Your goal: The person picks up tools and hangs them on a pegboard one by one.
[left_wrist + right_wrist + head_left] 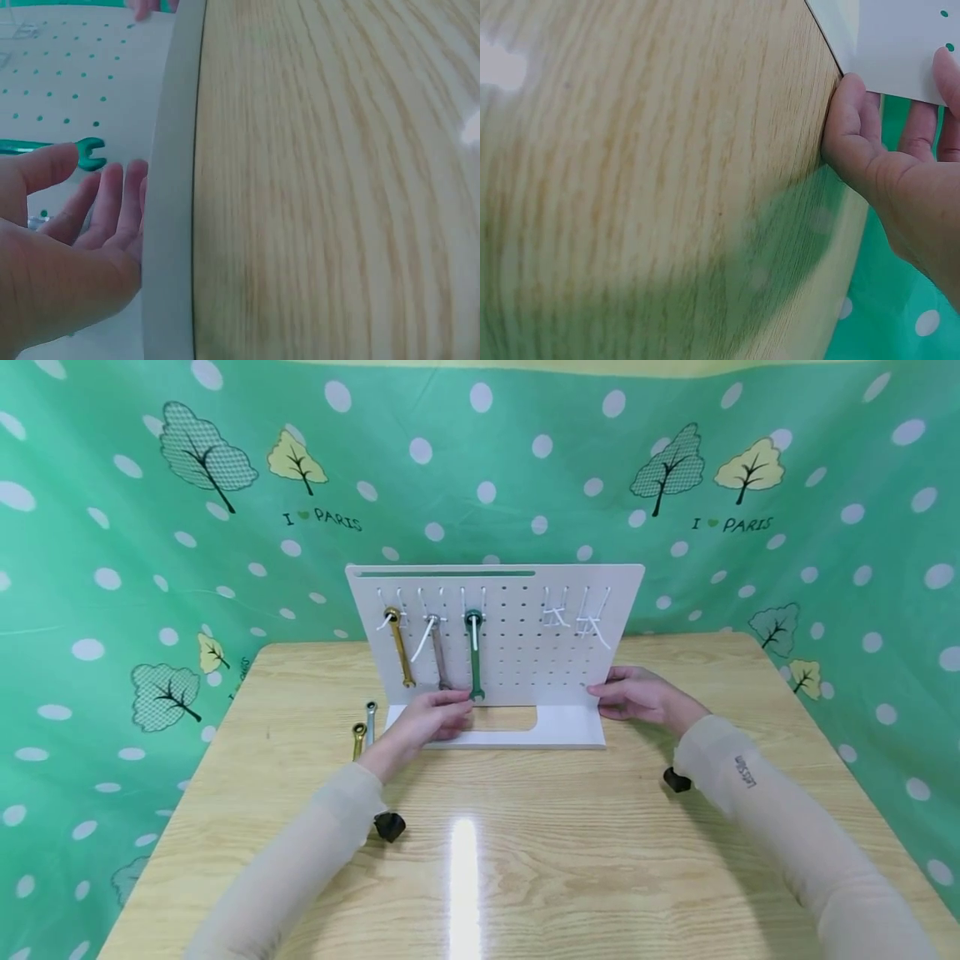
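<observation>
A white pegboard [517, 660] stands upright on the table, with a green wrench [475, 660], a silver wrench [439, 656] and a gold wrench [401, 647] hanging from its hooks. Low in front of it, my left hand [437, 720] is beside the green wrench's open-ended jaw. In the left wrist view, the thumb lies by that wrench [92, 154] and the fingers are loosely spread; whether the thumb touches it I cannot tell. At the board's right edge my right hand [907, 169] holds on, thumb in front and some fingers behind.
Left of the board, another gold wrench [359, 742] and another silver wrench [371, 720] lie on the wooden table [570, 852], partly hidden by the left arm. White hooks [592, 618] without wrenches project at the board's right. A green curtain [480, 518] hangs behind.
</observation>
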### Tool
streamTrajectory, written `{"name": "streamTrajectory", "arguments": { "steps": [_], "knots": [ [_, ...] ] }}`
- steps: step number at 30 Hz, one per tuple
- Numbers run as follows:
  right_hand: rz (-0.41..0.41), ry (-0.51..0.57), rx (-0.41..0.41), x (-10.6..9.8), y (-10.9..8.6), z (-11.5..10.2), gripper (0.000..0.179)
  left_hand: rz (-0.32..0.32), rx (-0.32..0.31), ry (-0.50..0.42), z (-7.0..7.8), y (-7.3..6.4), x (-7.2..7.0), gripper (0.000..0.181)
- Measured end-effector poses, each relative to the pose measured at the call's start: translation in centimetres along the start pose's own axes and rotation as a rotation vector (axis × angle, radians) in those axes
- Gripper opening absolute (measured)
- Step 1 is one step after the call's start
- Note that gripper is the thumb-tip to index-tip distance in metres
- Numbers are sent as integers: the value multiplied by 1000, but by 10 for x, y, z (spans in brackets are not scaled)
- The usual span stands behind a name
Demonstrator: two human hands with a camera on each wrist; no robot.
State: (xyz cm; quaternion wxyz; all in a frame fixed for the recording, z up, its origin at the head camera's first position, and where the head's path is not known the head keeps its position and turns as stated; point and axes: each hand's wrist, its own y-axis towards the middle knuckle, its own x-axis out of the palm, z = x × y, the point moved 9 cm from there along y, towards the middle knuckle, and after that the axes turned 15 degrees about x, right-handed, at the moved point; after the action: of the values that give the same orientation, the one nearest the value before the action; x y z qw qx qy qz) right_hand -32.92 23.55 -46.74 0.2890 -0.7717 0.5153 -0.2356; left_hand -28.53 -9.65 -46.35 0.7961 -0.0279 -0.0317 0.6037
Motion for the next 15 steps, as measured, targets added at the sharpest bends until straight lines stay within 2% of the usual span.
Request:
{"name": "streamTrajectory", "arguments": {
  "steps": [3, 7, 11, 15],
  "knots": [
    [3, 6, -1, -2, 0, -1, 33, -26, 38, 0, 8, -5, -8, 45],
    [-6, 7, -6, -2, 1, -2, 32, -60, 111, 7, 24, -18, -27, 48],
    [-8, 11, -7, -1, 1, -2, 29, -65, 159, 73, 36, -32, -56, 50],
    [-8, 14, -2, 0, 1, -1, 28, -49, 148, 162, 39, -44, -90, 53]
  ]
}}
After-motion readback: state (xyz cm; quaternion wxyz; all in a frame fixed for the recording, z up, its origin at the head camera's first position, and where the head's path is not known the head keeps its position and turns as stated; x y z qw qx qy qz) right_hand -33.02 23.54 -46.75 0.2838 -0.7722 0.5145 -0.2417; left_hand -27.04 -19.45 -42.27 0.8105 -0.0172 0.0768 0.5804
